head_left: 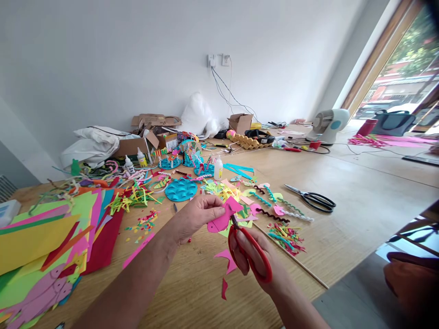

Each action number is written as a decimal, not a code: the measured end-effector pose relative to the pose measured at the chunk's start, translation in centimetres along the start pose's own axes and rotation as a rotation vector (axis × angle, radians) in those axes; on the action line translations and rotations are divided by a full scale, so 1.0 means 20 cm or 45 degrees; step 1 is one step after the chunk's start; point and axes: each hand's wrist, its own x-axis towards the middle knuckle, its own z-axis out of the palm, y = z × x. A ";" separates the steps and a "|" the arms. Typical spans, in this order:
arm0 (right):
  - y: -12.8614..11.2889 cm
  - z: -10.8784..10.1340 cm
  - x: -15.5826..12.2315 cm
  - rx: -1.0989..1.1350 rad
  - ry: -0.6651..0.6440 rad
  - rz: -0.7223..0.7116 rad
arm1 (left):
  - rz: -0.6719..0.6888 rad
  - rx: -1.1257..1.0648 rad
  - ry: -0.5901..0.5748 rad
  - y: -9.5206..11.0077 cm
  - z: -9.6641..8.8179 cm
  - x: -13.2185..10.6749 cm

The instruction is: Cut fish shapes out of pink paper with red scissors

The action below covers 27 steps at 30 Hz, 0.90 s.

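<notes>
My left hand (197,214) pinches a pink fish-shaped paper cutout (222,218) just above the wooden table (343,214). My right hand (252,260) has its fingers through the red handles of a pair of scissors (252,251), whose blades meet the lower edge of the pink cutout. Pink paper offcuts (227,260) lie on the table right under both hands.
Stacked coloured paper sheets (44,242) fill the left. Black scissors (313,199) lie to the right, glue bottles (218,168), a blue disc (180,189) and paper scraps sit behind the hands. Cardboard boxes (137,144) and a fan (327,124) stand further back. A thin stick (295,260) lies by my right hand.
</notes>
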 end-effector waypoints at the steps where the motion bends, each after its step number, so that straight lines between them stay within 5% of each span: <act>1: 0.00 0.00 0.00 0.006 0.004 -0.003 | 0.004 0.009 0.001 0.00 0.00 0.00; 27: -0.01 0.01 -0.01 -0.206 0.043 0.050 | -0.037 -0.124 -0.013 -0.02 0.05 0.00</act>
